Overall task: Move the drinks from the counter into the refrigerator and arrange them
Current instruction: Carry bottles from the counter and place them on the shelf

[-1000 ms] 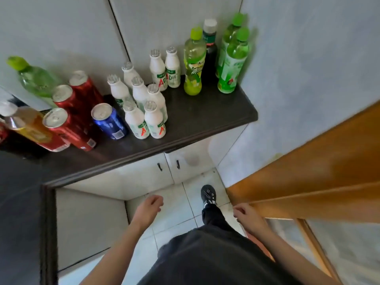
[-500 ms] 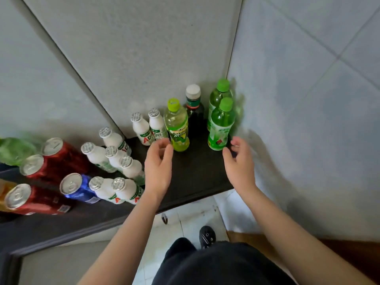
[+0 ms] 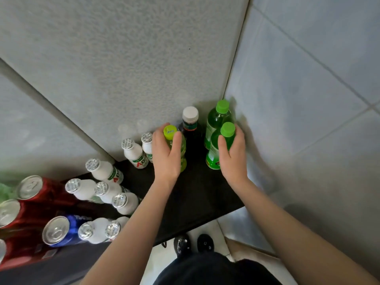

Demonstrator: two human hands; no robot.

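My left hand (image 3: 166, 155) grips a yellow-green bottle (image 3: 181, 147) with a lime cap, standing on the dark counter (image 3: 197, 194). My right hand (image 3: 233, 155) grips a green bottle (image 3: 212, 153) with a green cap near the corner. A second green bottle (image 3: 216, 118) stands behind it. Between the two held bottles stands a dark bottle (image 3: 190, 128) with a white cap. Several small white milk bottles (image 3: 133, 153) stand to the left, and beyond them red cans (image 3: 30, 188) and a blue can (image 3: 59, 231). No refrigerator is in view.
Grey tiled walls meet in a corner (image 3: 236, 68) right behind the bottles. The counter's front edge (image 3: 195, 229) runs just above my feet (image 3: 193, 243) on the pale floor. Another green bottle (image 3: 5, 192) is blurred at the far left.
Both hands have reached forward from open above the counter and closed round the two front bottles. My view has moved closer to the corner.
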